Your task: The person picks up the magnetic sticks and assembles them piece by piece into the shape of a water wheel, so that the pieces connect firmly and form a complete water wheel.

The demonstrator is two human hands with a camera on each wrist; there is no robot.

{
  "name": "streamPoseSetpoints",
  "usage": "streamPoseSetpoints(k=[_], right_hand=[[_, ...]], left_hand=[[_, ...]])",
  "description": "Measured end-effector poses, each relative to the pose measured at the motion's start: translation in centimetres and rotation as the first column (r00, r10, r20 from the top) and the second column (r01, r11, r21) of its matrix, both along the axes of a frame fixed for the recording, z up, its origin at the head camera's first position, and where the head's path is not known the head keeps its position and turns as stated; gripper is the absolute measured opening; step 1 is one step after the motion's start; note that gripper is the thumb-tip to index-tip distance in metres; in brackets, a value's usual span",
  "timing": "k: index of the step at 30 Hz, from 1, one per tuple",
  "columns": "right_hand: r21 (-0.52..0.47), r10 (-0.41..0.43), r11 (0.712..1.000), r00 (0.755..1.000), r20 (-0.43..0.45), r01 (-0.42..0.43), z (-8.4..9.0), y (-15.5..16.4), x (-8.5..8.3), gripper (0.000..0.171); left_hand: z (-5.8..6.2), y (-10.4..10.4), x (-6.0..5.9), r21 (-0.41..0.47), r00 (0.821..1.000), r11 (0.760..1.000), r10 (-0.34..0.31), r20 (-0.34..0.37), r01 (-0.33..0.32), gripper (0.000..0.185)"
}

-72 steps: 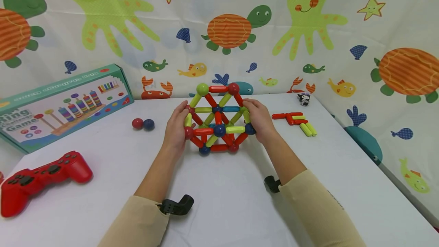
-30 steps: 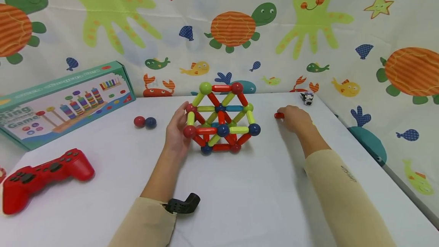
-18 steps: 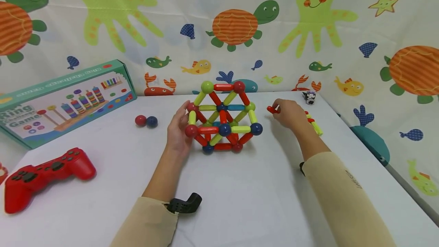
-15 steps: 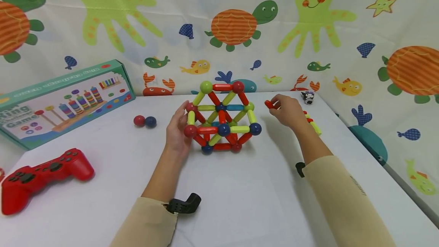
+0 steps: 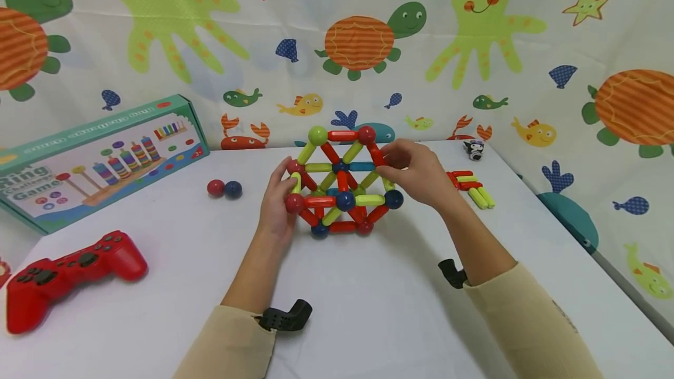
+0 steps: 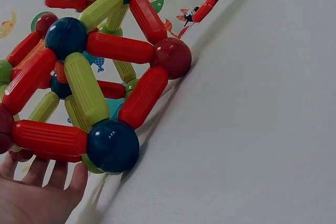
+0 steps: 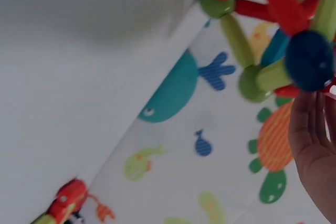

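A frame of red, green and blue magnetic sticks and balls (image 5: pixel 342 183) stands mid-table; the left wrist view shows it close up (image 6: pixel 94 87). My left hand (image 5: pixel 278 200) grips its left side, fingers (image 6: pixel 47 182) lying under a low red stick. My right hand (image 5: pixel 416 174) is at the frame's upper right and pinches a red stick (image 6: pixel 65 1) against it. In the right wrist view, the right hand's fingers (image 7: pixel 315 145) sit just below a blue ball (image 7: pixel 310 59) of the frame.
Loose red and green sticks (image 5: pixel 470 186) lie right of the frame, with a small black-and-white figure (image 5: pixel 474 149) behind them. A red and a blue ball (image 5: pixel 224 189), a game box (image 5: pixel 95 159) and a red controller (image 5: pixel 74 274) are on the left.
My right hand went from the frame to the loose sticks, picked up a red stick and carried it back to the frame's upper right. The left hand stayed on the frame.
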State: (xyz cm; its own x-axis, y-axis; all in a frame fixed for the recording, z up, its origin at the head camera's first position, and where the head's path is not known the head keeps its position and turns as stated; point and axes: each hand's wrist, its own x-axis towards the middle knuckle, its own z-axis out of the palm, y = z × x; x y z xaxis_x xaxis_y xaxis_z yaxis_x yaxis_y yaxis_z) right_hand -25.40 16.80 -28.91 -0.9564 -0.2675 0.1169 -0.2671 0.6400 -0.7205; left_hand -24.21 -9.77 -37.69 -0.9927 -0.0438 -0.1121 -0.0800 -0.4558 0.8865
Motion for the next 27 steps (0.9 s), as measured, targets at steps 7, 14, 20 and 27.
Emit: streamPoseSetpoints(k=[7,14,20,27], right_hand=[[-0.029,0.156,0.988,0.987,0.033,-0.155,0.6,-3.4,1.2,0.031],[0.008,0.219,0.975,0.974,0.052,-0.220,0.0,-5.5,1.2,0.029],[0.025,0.223,0.974,0.973,0.053,-0.225,0.0,-5.9,1.4,0.026],[0.058,0.246,0.967,0.969,0.034,-0.248,0.1,-6.0,1.4,0.028]], left_hand=[[0.1,0.0,0.1,-0.013,1.000,1.000,0.005,0.017,-0.005,0.056],[0.0,0.0,0.1,-0.008,1.000,1.000,-0.011,0.015,0.012,0.056],[0.0,0.0,0.1,-0.007,1.000,1.000,-0.021,0.007,0.021,0.056],[0.0,0.0,0.1,-0.009,1.000,1.000,-0.015,0.012,0.015,0.056]])
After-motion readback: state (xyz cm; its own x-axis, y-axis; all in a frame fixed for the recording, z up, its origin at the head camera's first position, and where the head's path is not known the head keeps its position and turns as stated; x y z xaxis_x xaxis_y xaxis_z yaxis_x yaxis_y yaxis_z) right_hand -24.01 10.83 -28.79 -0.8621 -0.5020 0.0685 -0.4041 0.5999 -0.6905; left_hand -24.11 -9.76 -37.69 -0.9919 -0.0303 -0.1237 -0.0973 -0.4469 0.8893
